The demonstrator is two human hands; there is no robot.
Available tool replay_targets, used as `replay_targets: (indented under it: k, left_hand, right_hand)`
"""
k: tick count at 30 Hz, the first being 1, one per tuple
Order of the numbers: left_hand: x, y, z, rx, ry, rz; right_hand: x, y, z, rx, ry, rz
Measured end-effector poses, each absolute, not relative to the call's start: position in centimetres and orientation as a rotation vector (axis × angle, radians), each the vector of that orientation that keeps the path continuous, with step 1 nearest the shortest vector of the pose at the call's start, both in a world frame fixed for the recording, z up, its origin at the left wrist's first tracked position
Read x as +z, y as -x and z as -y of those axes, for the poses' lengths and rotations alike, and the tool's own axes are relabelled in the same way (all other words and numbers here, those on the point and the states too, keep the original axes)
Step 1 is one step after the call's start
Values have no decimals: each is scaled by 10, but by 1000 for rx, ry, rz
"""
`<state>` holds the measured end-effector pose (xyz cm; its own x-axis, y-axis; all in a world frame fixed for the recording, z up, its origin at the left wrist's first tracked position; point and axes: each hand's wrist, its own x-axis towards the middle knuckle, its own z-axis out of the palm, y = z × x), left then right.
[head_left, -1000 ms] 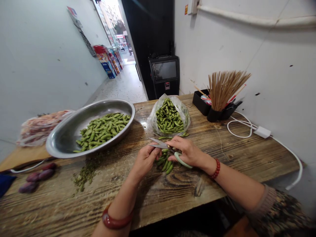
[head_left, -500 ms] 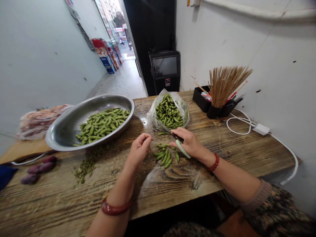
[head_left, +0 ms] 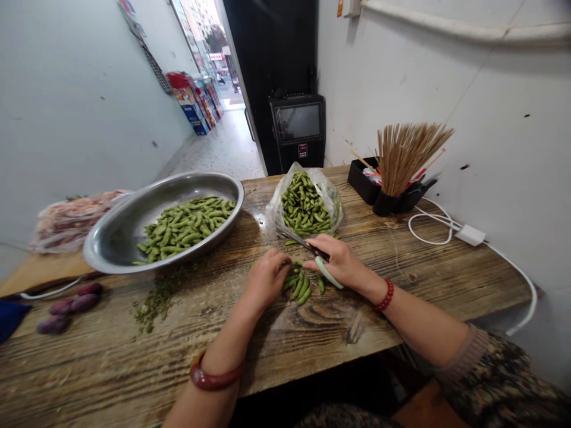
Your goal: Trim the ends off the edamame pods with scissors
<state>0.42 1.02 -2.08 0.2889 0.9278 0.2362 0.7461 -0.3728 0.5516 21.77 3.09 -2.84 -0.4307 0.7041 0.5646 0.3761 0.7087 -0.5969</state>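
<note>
My right hand [head_left: 336,260] is closed around a pair of scissors [head_left: 307,244], dark with a pale green handle loop, the blades pointing left and away from me. My left hand [head_left: 266,278] has its fingers bent in a pinch at a green edamame pod [head_left: 295,263]; the fingertips partly hide it. Beneath and between both hands lies a small pile of edamame pods [head_left: 300,286] on the wooden table [head_left: 321,321]. Just beyond the scissors sits an open clear plastic bag [head_left: 335,205] full of pods.
A large steel basin [head_left: 102,252] with pods stands on the left, green trimmings [head_left: 154,303] before it. Purple-red oval items [head_left: 84,302] and a bag of pale pinkish food [head_left: 74,220] lie farther left. Skewers [head_left: 408,157] and a white cable [head_left: 430,241] are at right.
My left hand has moved right and slightly forward, from beside the small pile to its pods, fingers now at one. My right hand with the scissors has barely shifted.
</note>
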Motion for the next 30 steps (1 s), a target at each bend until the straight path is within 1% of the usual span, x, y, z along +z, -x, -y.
replay_targets:
  k: [2,4,7,9,18,26,30]
  left_hand:
    - [-18,-2,-12,972,-1997,-1490]
    - [-14,-2,-12,1107,-1700,-1444]
    - [-7,-4,-8,1125,-1320,-1330]
    - [-2,-6,-5,1112,-1206,-1250]
    - [3,-8,-1,1115,-1120,-1090]
    - [5,-8,-1,1170,-1067,-1204]
    - [1,-10,-2,1206,-1047,-1179]
  right_hand:
    - [-28,-218,-31,480,842,2062]
    - [-28,-218,-31,479,858,2070]
    - [-29,-219,-31,496,852,2077]
    - [-29,-219,-31,503,845,2077]
    - [-24,-217,-27,496,846,2111]
    - [-22,-218,-26,521,848,2120]
    - [-21,-217,-24,553,801,2156]
